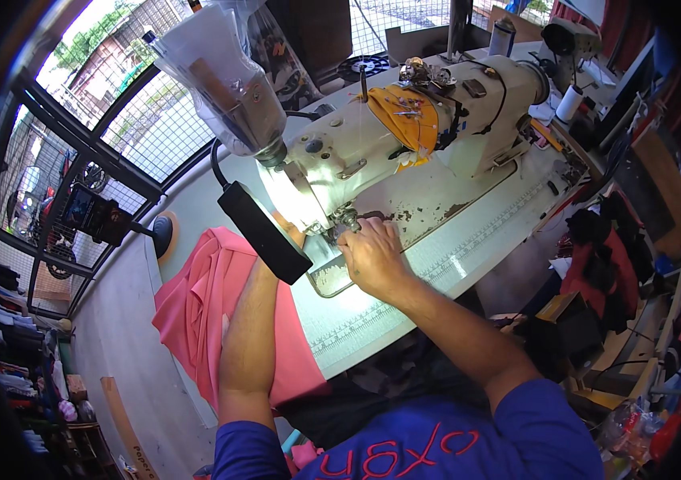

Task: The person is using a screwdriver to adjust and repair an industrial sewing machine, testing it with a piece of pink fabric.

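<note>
My right hand is at the needle end of a white sewing machine, its fingers curled in beside the presser foot. What its fingertips pinch is too small to make out. My left hand reaches in from the other side of the needle; a black rectangular lamp covers most of it, and its fingers are hidden. Pink fabric lies in folds under and beside my left forearm, hanging over the table's front edge. Bright light falls on the machine head.
A yellow cloth stuck with pins wraps the machine arm. A plastic-covered device stands above the needle end. A ruler strip runs along the table front. A white thread cone stands at the back right. Boxes and cloth crowd the right side.
</note>
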Available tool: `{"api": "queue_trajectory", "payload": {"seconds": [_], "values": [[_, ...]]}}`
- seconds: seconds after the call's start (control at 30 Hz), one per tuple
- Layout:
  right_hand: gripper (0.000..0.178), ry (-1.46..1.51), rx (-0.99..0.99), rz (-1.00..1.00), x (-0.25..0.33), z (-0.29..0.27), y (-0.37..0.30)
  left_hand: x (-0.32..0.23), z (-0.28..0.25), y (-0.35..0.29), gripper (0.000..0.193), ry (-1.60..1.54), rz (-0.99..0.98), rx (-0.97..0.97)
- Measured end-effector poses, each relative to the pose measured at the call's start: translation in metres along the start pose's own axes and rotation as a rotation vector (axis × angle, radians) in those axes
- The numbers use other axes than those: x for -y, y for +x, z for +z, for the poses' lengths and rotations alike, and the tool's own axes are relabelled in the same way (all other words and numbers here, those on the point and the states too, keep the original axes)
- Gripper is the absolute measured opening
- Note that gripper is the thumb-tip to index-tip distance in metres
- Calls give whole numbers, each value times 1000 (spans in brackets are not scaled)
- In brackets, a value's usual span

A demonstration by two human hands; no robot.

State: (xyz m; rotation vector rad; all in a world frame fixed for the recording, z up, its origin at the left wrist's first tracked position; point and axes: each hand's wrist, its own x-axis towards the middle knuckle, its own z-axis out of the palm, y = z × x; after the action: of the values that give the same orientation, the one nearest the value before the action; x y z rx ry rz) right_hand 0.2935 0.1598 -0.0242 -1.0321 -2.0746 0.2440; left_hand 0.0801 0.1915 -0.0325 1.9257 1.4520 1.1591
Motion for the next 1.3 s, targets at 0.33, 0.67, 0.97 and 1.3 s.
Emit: {"api": "queue_trajectory", "payload": {"seconds": [0.33, 0.67, 0.97, 1.3], "values": [[11, 6, 2, 45, 0, -5, 2, -10, 0, 3, 27, 50, -15, 38], [13, 13, 59, 59, 2, -6, 1, -2, -3, 3, 26, 183, 18, 68], [10, -43, -8, -19, 6, -7, 0, 59, 6, -2, 27, 192, 44, -51], [5, -42, 4, -4, 0, -2, -1, 25, 5, 3, 26, 74, -20, 39]]}}
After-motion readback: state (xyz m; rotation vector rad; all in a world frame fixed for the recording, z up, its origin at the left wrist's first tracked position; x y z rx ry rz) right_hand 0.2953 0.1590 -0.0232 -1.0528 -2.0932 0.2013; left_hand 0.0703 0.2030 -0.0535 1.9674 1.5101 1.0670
